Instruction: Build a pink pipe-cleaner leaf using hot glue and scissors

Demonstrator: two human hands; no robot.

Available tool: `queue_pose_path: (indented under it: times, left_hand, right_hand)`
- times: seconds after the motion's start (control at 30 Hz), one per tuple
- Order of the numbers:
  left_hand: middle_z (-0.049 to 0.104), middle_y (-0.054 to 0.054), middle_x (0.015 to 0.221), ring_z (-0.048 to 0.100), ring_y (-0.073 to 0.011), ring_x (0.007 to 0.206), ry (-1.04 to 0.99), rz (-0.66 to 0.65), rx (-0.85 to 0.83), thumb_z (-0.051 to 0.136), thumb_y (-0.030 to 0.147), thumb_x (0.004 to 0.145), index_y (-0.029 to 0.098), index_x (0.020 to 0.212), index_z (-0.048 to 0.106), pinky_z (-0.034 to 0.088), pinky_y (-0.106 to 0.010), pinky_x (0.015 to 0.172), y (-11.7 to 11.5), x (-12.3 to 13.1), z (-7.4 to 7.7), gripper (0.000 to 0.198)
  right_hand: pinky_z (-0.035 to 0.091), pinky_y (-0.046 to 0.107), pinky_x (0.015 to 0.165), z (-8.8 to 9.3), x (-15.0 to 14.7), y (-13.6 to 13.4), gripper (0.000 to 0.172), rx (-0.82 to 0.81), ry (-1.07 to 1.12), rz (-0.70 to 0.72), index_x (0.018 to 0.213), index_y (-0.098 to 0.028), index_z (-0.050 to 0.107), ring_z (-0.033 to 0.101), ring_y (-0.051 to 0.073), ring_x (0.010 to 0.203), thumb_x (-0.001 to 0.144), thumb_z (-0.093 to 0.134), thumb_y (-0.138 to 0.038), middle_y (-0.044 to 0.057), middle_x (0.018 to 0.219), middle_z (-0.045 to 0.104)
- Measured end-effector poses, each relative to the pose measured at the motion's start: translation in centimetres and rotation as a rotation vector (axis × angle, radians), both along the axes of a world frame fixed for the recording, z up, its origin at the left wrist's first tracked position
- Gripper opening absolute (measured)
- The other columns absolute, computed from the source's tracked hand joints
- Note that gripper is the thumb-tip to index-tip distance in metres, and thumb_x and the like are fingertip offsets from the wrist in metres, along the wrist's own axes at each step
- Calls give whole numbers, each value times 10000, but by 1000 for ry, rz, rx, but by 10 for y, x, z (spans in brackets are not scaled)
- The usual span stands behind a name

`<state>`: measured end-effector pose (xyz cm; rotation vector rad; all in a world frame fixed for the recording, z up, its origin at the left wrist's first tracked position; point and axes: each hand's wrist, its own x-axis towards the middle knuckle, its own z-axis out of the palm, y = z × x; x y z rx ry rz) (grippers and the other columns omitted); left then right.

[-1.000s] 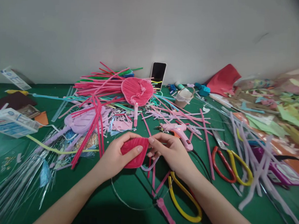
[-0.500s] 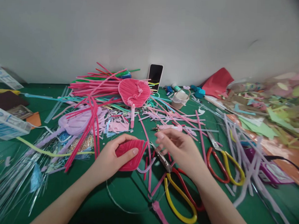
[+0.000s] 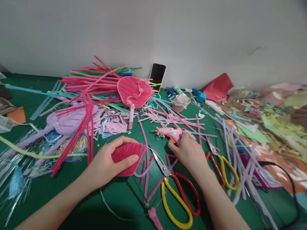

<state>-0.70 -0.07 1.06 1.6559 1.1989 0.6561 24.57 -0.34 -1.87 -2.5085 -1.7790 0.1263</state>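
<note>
My left hand (image 3: 104, 162) grips a small ribbed red pad (image 3: 126, 157) made of pipe cleaners, thumb across its front, low over the green table (image 3: 71, 189). My right hand (image 3: 188, 153) has closed round the handle of a pink glue gun (image 3: 168, 131) lying on the table, its nozzle pointing left. Red-and-yellow scissors (image 3: 175, 194) lie open just below and between my hands.
A finished pink fan (image 3: 133, 91) tops a pile of pink pipe cleaners (image 3: 91, 88). A phone (image 3: 157, 73) leans on the wall, with a small cup (image 3: 181, 102) beside it. Second scissors (image 3: 224, 165) and lilac pipe cleaners lie right; paper scraps (image 3: 278, 117) heap far right.
My right hand left the red pad, moved up and right, and closed on the pink glue gun. The scissors it covered now show. My left hand keeps the pad.
</note>
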Motion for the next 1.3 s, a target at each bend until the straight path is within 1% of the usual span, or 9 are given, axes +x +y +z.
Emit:
queue_pose_path:
  times: [0.1, 0.2, 0.3, 0.37, 0.5, 0.63, 0.8, 1.07, 1.3]
  left_hand:
    - [740, -13, 958, 698, -237, 846, -27, 11, -22, 703, 485, 790, 259, 997, 668, 547, -297, 753, 1, 1, -1, 309]
    - [719, 7, 822, 675, -202, 699, -81, 39, -100, 735, 494, 752, 246, 926, 665, 523, -254, 612, 0, 3, -1, 311]
    - [684, 23, 736, 642, -175, 623, -149, 76, -161, 765, 492, 711, 230, 845, 663, 490, -230, 554, -4, 8, 0, 311]
    - [674, 30, 716, 630, -163, 613, -172, 74, -175, 783, 477, 690, 221, 815, 664, 484, -222, 555, -6, 10, 1, 308]
    - [666, 41, 708, 620, -142, 615, -173, 55, -186, 788, 442, 697, 208, 808, 659, 486, -209, 573, -5, 11, 1, 289]
    - [674, 38, 749, 632, -136, 643, -143, -26, -240, 782, 434, 718, 203, 865, 655, 494, -196, 577, -2, 6, 0, 303]
    - [656, 50, 740, 618, -113, 634, -126, -60, -229, 777, 423, 738, 208, 868, 645, 490, -169, 572, -1, 4, 0, 284]
    - [644, 49, 732, 616, -117, 633, -137, -48, -224, 780, 426, 730, 202, 850, 641, 497, -180, 577, -3, 6, 1, 289]
    - [649, 56, 719, 608, -109, 619, -157, -14, -232, 787, 412, 720, 204, 837, 647, 487, -172, 570, -4, 7, 1, 276]
  right_hand:
    - [404, 327, 616, 7, 7, -2, 308, 66, 51, -81, 981, -137, 551, 674, 303, 791, 834, 533, -407, 161, 853, 701]
    - [399, 306, 596, 21, 16, -6, 294, 270, 216, -115, 937, -197, 519, 625, 243, 678, 778, 549, -442, 71, 750, 658]
    - [378, 283, 563, 36, 18, -8, 273, 454, 321, -2, 897, -235, 454, 537, 177, 560, 761, 558, -448, -9, 655, 575]
    - [356, 270, 542, 42, 17, -3, 285, 510, 331, 121, 871, -246, 418, 472, 145, 512, 744, 593, -432, -47, 605, 513]
    - [308, 252, 494, 43, 14, 14, 311, 533, 380, 339, 804, -252, 375, 358, 103, 469, 692, 638, -374, -82, 572, 437]
    - [271, 240, 461, 32, 14, 25, 311, 552, 479, 437, 782, -248, 363, 317, 85, 463, 654, 642, -299, -97, 568, 402]
    - [259, 234, 450, 25, 16, 24, 312, 567, 542, 468, 775, -241, 369, 298, 74, 479, 628, 645, -243, -94, 609, 395]
    - [269, 237, 477, 26, 14, 23, 307, 543, 592, 496, 751, -232, 376, 308, 69, 516, 624, 655, -217, -69, 697, 450]
    - [274, 236, 473, 26, 16, 23, 305, 531, 606, 500, 744, -231, 381, 321, 73, 521, 621, 660, -228, -71, 685, 446]
